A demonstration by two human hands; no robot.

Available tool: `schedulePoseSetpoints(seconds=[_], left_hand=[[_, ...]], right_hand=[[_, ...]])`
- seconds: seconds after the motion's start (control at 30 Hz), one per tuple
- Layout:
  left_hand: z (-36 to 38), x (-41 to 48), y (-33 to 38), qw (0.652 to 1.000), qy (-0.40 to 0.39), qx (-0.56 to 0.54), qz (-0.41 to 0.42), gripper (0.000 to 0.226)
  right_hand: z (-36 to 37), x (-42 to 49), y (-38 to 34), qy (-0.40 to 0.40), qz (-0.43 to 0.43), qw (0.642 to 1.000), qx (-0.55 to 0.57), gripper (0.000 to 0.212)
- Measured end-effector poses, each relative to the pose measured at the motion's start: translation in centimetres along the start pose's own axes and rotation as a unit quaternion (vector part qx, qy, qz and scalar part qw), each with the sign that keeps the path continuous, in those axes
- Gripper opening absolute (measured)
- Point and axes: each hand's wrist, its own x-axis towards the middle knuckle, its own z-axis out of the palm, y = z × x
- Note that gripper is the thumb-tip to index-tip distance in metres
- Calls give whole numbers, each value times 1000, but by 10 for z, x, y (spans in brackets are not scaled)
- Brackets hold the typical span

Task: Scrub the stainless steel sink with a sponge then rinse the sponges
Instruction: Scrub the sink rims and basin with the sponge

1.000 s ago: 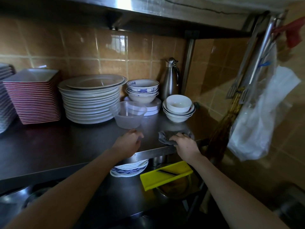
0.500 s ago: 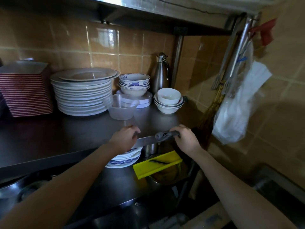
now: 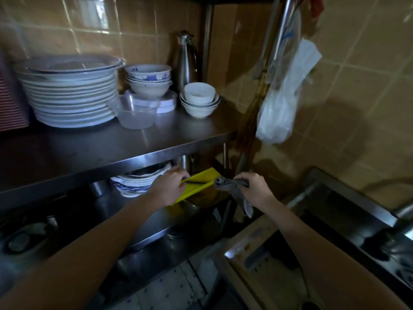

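Note:
My right hand (image 3: 256,189) grips a grey cloth (image 3: 233,189), bunched in the fist with one end hanging down. It is held below the steel shelf's front edge (image 3: 156,156) and left of the stainless steel sink (image 3: 348,198), which runs along the right wall. My left hand (image 3: 168,186) hovers with loosely curled fingers in front of a yellow slicer board (image 3: 201,179) on the lower shelf and holds nothing. No sponge is in view.
The upper shelf carries stacked white plates (image 3: 69,97), patterned bowls (image 3: 148,80), a clear plastic tub (image 3: 136,115), white bowls (image 3: 200,99) and a steel flask (image 3: 186,59). A plastic bag (image 3: 281,108) and utensils hang at the right. A tap (image 3: 403,212) sits over the sink.
My right hand lifted the grey cloth off the shelf and brought it down toward the sink side. My left hand left the shelf edge and dropped. The view turned right and down.

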Motion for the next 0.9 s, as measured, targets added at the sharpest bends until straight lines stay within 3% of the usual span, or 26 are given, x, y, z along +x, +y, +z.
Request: schedulePoseSetpoints(seconds=[0.3, 0.9], left_hand=[[78, -33, 8, 994, -106, -14, -29, 27], [181, -90, 23, 979, -190, -33, -67, 36]], right_hand=[[13, -54, 50, 7, 57, 998, -31, 29], [78, -91, 128, 26, 161, 986, 33, 27]])
